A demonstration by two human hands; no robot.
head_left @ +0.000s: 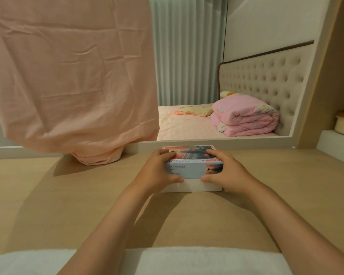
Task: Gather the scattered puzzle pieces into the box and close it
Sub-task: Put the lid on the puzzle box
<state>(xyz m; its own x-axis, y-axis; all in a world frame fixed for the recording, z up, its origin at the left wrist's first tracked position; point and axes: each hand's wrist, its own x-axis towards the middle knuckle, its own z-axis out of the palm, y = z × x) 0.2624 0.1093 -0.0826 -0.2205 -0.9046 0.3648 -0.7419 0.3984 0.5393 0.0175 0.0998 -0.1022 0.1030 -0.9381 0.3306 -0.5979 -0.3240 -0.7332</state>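
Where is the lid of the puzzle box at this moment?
In the head view the lid sits partly down over the white box base, centre of the table near its far edge, gripped by the left hand and right hand.

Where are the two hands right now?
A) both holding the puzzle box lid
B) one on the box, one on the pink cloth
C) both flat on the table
A: the left hand and the right hand each grip one end of the puzzle box lid, over the white base.
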